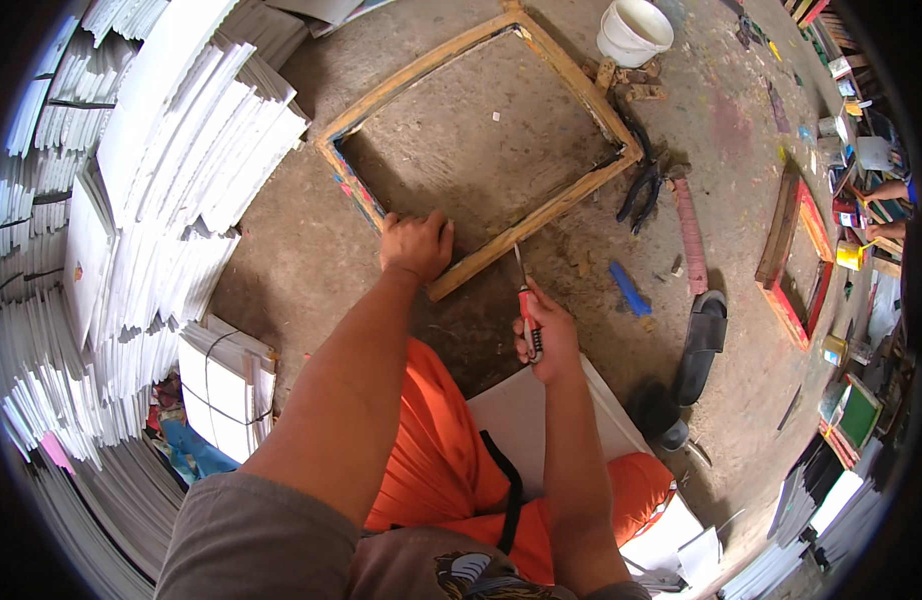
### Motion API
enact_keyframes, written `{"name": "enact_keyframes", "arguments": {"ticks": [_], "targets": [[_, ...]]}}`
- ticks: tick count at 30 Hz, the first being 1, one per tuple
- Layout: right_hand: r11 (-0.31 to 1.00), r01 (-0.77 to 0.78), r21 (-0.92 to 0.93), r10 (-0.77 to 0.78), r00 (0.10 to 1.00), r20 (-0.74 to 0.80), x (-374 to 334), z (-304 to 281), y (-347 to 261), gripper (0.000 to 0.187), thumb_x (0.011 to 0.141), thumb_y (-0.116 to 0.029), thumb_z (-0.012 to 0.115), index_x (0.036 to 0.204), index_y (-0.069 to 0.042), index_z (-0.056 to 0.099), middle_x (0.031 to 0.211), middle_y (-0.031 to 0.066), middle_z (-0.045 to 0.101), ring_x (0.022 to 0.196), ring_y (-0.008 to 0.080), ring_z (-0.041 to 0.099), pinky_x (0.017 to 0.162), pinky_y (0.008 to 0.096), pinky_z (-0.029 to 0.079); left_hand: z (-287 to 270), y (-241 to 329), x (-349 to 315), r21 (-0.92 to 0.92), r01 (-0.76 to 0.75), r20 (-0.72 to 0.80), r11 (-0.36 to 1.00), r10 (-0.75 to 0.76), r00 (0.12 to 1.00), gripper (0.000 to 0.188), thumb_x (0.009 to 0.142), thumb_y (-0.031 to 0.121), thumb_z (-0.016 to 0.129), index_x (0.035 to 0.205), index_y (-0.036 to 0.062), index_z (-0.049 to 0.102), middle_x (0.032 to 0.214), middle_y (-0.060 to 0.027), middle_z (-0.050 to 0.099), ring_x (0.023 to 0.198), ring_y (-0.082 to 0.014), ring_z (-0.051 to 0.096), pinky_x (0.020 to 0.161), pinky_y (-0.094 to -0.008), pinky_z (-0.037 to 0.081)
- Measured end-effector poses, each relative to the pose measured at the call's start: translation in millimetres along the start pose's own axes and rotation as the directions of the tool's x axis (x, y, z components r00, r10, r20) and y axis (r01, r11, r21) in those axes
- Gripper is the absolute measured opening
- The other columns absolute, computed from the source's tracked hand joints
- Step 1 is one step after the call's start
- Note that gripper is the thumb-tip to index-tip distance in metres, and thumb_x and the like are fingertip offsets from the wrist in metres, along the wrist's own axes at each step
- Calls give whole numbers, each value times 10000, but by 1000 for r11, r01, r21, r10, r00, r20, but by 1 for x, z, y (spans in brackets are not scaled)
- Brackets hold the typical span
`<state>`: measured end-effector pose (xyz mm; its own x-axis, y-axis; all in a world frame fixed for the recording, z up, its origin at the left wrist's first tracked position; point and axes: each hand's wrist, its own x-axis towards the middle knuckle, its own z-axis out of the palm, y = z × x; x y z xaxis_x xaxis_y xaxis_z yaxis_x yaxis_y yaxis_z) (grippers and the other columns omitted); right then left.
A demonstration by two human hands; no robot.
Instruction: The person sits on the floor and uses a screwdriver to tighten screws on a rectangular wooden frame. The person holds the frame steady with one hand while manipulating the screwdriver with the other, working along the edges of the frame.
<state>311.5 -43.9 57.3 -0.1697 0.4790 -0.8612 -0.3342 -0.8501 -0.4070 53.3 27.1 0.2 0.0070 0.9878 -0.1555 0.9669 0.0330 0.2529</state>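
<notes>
A square wooden frame (526,233) with dark inner edges and paint marks lies tilted on the floor before me. My left hand (417,245) is closed over its near left side, close to the nearest corner. In my right hand (547,335) is a screwdriver (530,310) with a red and dark handle, the fingers wrapped round it. Its thin metal shaft points away from me, and the tip is at the near right side of the frame. Whether the tip touches the wood I cannot tell.
Pliers (640,180), a hammer (689,235) with a wrapped handle and a blue piece (630,289) lie to the right. Beyond are a white bucket (635,32) and another frame (813,255). Paper stacks (196,150) rise at left. A co-worker's hands (886,210) show far right.
</notes>
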Motion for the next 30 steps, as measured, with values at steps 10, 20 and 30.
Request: {"name": "enact_keyframes", "arguments": {"ticks": [10, 20, 30], "targets": [[345, 299, -890, -614, 789, 28, -7, 11, 10, 400, 1043, -241, 658, 1442, -220, 675, 1047, 164, 788, 902, 330, 771, 832, 412, 581, -2, -1, -1, -25, 22, -20, 999, -22, 1000, 290, 1035, 399, 568, 985, 148, 702, 792, -144, 735, 827, -336, 718, 948, -460, 447], [217, 129, -968, -561, 828, -15, -24, 29, -6, 409, 1050, -257, 609, 1455, -241, 660, 1019, 153, 790, 916, 354, 769, 823, 466, 592, 0, 0, 2, -41, 23, 20, 999, -22, 1000, 305, 1044, 396, 509, 979, 148, 675, 836, -121, 754, 881, -310, 724, 972, -467, 431], [-176, -70, -982, -341, 940, -6, -33, 66, -55, 485, 1033, -255, 571, 1505, -145, 596, 1027, 220, 765, 944, 403, 754, 839, 517, 594, -6, 5, -1, -70, 8, 35, 998, -6, 999, 295, 1037, 399, 548, 997, 156, 711, 849, -122, 753, 900, -313, 726, 988, -476, 424]]}}
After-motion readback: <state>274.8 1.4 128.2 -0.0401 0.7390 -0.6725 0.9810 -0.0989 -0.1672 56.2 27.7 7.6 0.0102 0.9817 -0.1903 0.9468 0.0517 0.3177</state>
